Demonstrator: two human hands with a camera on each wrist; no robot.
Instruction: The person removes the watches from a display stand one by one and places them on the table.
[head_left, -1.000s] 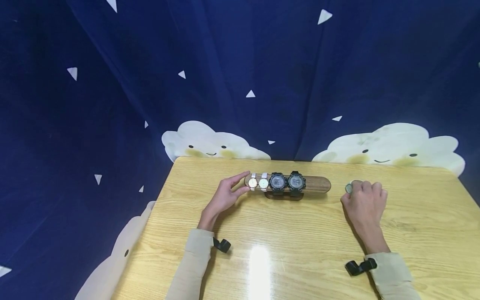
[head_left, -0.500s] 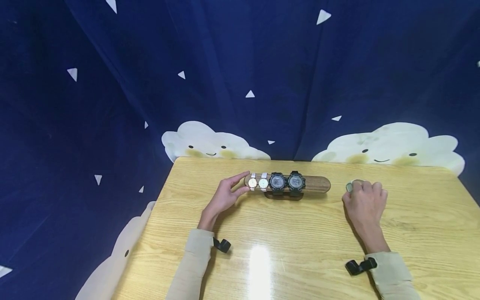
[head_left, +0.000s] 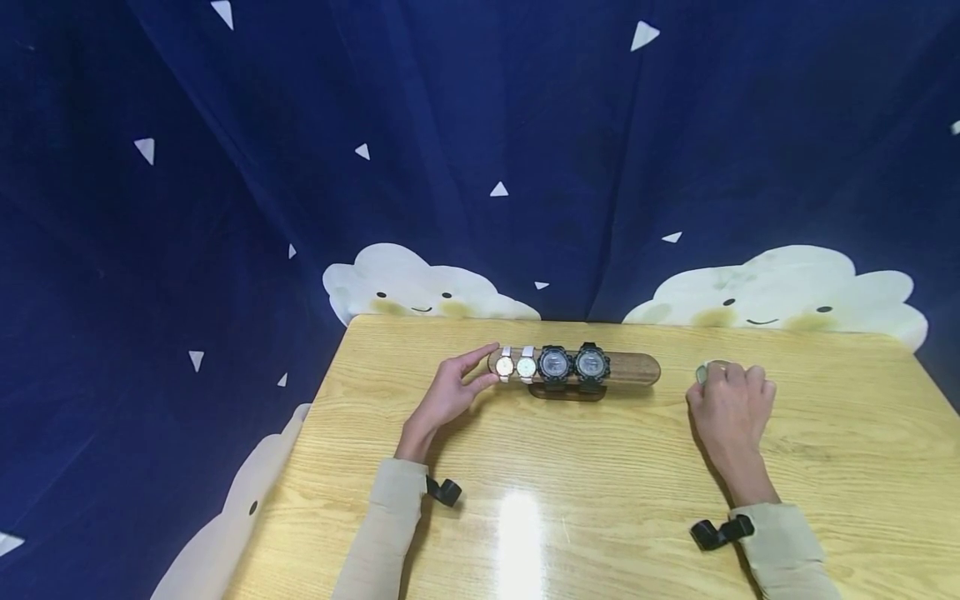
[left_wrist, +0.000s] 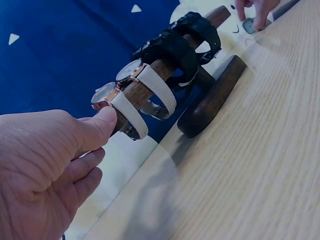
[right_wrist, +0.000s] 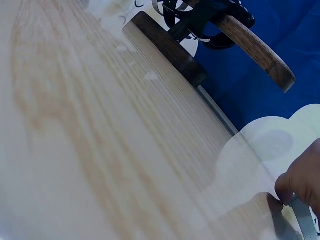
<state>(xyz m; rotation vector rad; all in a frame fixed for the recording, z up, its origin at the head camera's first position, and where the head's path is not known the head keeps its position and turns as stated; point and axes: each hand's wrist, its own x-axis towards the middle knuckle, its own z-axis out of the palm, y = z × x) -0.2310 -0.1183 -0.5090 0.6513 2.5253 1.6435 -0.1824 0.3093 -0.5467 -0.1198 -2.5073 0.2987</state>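
Observation:
A wooden watch stand (head_left: 633, 368) rises on a dark foot near the table's back edge. Its bar carries two white-strapped watches (head_left: 527, 367) toward the left and two bulky black watches (head_left: 591, 364) in the middle. With thumb and index finger, my left hand (head_left: 448, 387) grips the bar's left end, right beside the outermost white watch (left_wrist: 127, 111). Away to the right, my right hand (head_left: 731, 412) pinches a watch with a greenish square dial (head_left: 701, 374) low over the table. Most of that watch is hidden behind the fingers; a grey strap (right_wrist: 304, 220) shows in the right wrist view.
The light wooden table (head_left: 600, 492) carries a bright glare patch at the front middle. Behind it hangs a dark blue curtain (head_left: 480, 108) with white triangles and smiling clouds. Black wrist mounts (head_left: 722, 533) sit at both sleeves.
My right thumb and the square watch have shifted very slightly to the right. My left hand and the watch stand stay in place.

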